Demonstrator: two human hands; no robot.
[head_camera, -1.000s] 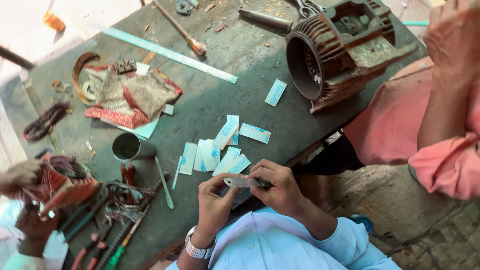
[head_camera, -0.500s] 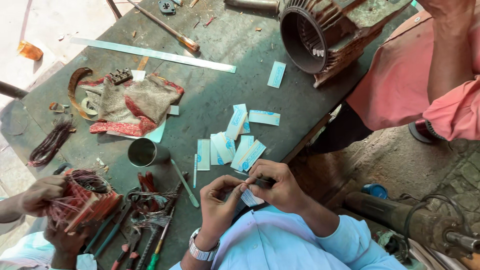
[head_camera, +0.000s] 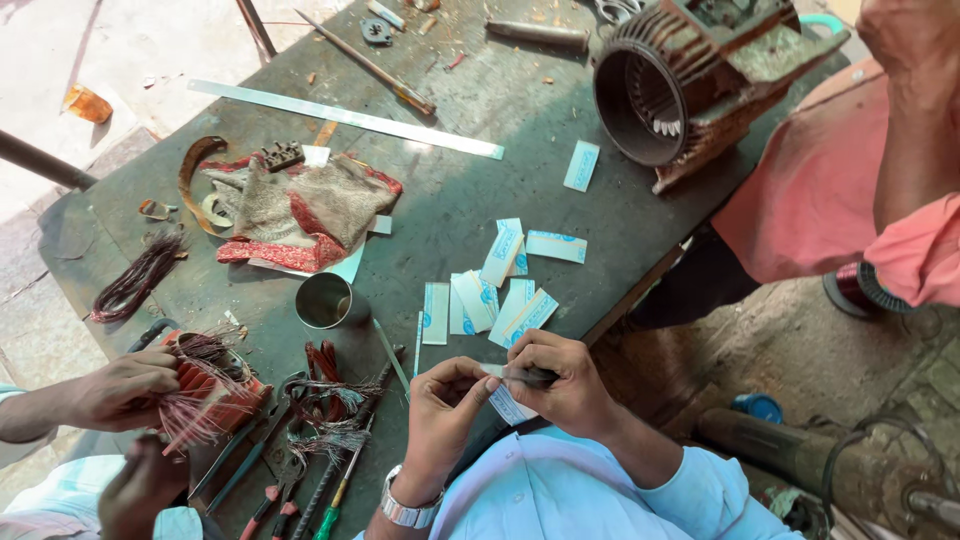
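Close to our chest, just off the near edge of the dark green metal desk (head_camera: 520, 130), we hold a small white paper strip with blue print (head_camera: 508, 403) between both hands. Our left hand (head_camera: 445, 412) pinches one end of the strip, its grip closed on the paper, so the strip stays taut. Our right hand (head_camera: 565, 385) is closed around a slim dark tool (head_camera: 530, 377), laid across the strip's other end; we cannot tell what kind of tool it is. The strip sits raised above the desk, likely so both hands can work it freely.

Just beyond our hands, near the desk's near edge, a loose fan of similar white-and-blue paper strips (head_camera: 495, 290) lies within easy reach. A small round metal cup (head_camera: 324, 300) stands beside them. Toward the desk's far right corner a rusty ribbed motor housing (head_camera: 700, 75) lies on its side, its open bore turned toward us. A long steel ruler (head_camera: 345, 118) lies along the far part, with a red and grey rag (head_camera: 300, 210) nearer the middle.

At the left edge, another person's hand (head_camera: 125, 385) grips a red stator with copper wires (head_camera: 205, 390), beside pliers with coloured handles (head_camera: 290, 480).
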